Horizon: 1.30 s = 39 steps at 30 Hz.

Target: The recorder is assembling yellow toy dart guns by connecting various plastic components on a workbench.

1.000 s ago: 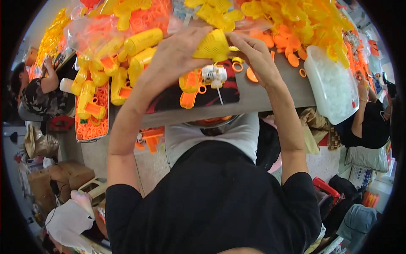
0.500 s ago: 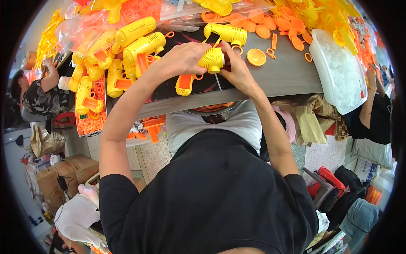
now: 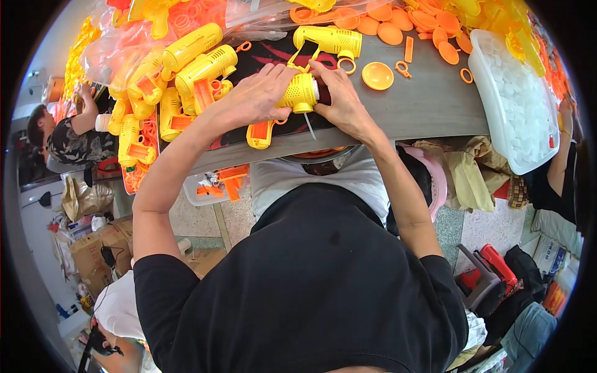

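Observation:
My left hand [image 3: 264,93] is closed round a yellow perforated toy body [image 3: 300,92], a short cylinder with a white rim at its right end. From the right, my right hand [image 3: 343,102] pinches that same end with thumb and fingers. Something dark shows between those fingers and the rim, too hidden to name. A thin pale strip [image 3: 310,126] lies below the body. Just beyond the hands lies a yellow shell [image 3: 329,40] with a bent arm, beside an orange ring [image 3: 347,64]. Under my left wrist sits a yellow handle piece with an orange insert [image 3: 259,135].
Yellow toy bodies [image 3: 202,68] are heaped at the left. Orange discs [image 3: 390,33] and an orange cup [image 3: 377,76] lie to the right on the grey table [image 3: 429,102]. A white tub [image 3: 491,102] of translucent pieces stands at the table's right edge. Co-workers sit on both sides.
Both hands, with the toy body between them, sit slightly further left and the body tilts a little. The right fingers have shifted at the rim, where more dark shows. The whole view has turned slightly.

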Each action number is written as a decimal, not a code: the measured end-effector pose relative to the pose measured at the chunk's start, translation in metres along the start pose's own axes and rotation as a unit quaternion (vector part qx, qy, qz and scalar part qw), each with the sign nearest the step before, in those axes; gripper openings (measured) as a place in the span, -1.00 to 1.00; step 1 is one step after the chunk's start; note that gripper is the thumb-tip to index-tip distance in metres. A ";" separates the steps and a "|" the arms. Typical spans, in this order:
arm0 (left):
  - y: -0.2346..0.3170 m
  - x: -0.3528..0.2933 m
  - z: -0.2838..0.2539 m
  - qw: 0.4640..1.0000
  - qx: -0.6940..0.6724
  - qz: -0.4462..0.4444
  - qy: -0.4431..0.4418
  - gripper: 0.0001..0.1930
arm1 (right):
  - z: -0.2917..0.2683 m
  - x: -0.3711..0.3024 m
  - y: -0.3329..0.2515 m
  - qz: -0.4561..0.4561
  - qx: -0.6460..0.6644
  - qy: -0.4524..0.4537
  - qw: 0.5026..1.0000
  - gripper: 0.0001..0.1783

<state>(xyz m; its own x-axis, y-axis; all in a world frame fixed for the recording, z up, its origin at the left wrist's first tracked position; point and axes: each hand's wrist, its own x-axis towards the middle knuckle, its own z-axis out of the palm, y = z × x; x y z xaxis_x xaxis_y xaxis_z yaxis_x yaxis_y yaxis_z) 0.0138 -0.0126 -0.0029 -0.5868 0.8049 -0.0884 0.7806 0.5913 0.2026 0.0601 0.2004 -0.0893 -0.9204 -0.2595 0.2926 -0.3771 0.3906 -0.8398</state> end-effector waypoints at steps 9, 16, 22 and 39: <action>0.000 -0.001 0.000 0.999 -0.024 -0.020 -0.043 -0.25 | 0.003 -0.001 0.003 -0.009 -0.004 0.005 1.000 -0.08; 0.004 0.004 -0.010 0.994 -0.091 -0.043 -0.045 -0.26 | -0.001 0.000 0.001 -0.014 -0.019 0.006 1.000 -0.08; 0.003 0.007 -0.010 0.997 -0.022 -0.012 -0.079 -0.22 | 0.002 0.000 0.001 -0.008 -0.015 0.002 1.000 -0.08; -0.016 0.004 0.001 0.986 -0.131 -0.018 -0.100 -0.15 | -0.009 0.014 0.001 0.102 0.159 -0.066 0.980 -0.25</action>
<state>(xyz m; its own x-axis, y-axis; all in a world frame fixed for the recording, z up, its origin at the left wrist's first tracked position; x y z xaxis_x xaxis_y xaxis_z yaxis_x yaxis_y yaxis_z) -0.0005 -0.0186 -0.0078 -0.5387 0.7930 -0.2845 0.6621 0.6073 0.4391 0.0462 0.2056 -0.0822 -0.9440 -0.3245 0.0595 -0.1156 0.1562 -0.9809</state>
